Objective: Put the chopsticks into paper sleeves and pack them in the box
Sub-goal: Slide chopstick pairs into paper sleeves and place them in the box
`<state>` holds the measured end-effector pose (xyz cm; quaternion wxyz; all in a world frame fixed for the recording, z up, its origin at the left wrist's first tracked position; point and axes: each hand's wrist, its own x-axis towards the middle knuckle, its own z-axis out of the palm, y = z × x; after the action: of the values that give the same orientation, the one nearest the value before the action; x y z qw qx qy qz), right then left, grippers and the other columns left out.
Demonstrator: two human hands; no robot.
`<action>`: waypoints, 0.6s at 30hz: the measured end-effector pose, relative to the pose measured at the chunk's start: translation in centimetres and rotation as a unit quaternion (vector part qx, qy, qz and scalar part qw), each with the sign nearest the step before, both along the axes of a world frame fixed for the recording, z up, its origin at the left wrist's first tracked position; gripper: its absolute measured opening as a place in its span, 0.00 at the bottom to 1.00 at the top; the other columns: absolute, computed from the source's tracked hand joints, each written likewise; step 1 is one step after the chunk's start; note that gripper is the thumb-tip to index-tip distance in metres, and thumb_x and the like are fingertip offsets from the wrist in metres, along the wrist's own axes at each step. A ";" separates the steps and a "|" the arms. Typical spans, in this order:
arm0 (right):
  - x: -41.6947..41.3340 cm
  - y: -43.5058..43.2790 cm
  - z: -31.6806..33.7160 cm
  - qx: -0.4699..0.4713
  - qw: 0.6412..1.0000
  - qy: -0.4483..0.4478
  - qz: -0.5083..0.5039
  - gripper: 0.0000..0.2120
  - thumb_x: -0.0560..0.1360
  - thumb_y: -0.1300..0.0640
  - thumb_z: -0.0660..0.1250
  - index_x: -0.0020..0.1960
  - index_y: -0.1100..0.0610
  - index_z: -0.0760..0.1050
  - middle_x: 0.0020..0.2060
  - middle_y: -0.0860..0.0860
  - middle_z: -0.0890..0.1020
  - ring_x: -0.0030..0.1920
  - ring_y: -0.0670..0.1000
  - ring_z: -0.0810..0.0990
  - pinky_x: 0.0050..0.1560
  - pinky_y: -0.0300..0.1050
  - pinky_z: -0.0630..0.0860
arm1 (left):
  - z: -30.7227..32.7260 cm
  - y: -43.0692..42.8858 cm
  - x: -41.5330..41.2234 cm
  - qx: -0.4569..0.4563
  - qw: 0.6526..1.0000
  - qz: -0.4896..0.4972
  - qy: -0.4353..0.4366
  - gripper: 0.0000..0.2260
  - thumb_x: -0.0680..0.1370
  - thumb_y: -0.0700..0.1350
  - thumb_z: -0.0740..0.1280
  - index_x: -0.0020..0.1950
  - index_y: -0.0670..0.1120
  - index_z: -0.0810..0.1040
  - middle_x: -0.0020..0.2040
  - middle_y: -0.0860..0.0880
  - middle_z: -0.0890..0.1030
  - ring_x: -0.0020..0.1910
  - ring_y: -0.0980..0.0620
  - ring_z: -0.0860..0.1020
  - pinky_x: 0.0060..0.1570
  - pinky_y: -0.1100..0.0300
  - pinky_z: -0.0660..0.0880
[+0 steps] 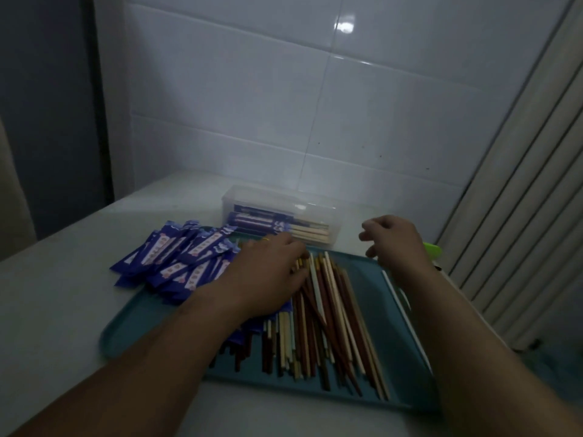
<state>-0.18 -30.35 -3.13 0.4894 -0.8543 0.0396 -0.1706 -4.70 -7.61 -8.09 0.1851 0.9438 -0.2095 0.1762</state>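
A flat blue-green plastic tray (375, 298) lies on the white tabletop (63, 294). On the tray is a big heap of loose wooden chopsticks (331, 313) in brown, tan and white, all pointing about the same way, away from the person.

The left hand (268, 272) lies palm down on the left side of the heap, with its fingers (299, 263) over the far ends of the sticks. The picture is dark and a bit blurry, so I cannot tell if the fingers pinch a stick or only rest on them. There is a yellow ring (266, 239) on this hand.

The right hand (394, 241) is in the air over the far right corner of the tray. Its fingers are bent loosely and it holds nothing.

A pile of blue paper sleeves with pale labels (176, 257) lies to the left, partly on the tray's far left corner and partly on the tabletop. Just behind the tray stands a clear plastic box (277, 197), open at the top. Inside it lie some chopsticks already in blue sleeves (262, 220), stacked flat, with the pale stick ends poking out to the right.

A small bright green thing (432, 249) peeks out behind the right wrist; I cannot tell what it is. Behind it all is a white tiled wall (252, 105).
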 end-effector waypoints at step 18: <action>-2.4 -7.1 -3.9 -0.390 0.894 0.219 -0.044 0.13 0.77 0.56 0.65 0.36 0.56 0.67 0.33 0.51 0.71 0.41 0.57 0.75 0.45 0.44 0.71 | -1.0 -1.5 -0.4 0.056 0.998 -0.024 0.028 0.19 0.83 0.61 0.60 0.73 0.60 0.72 0.67 0.57 0.74 0.67 0.55 0.71 0.68 0.50 0.66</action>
<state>-2.58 -37.50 -7.05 0.0883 -0.9896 0.1132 -0.0023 -5.13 -9.16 -9.07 0.1417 0.9519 -0.2365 0.1334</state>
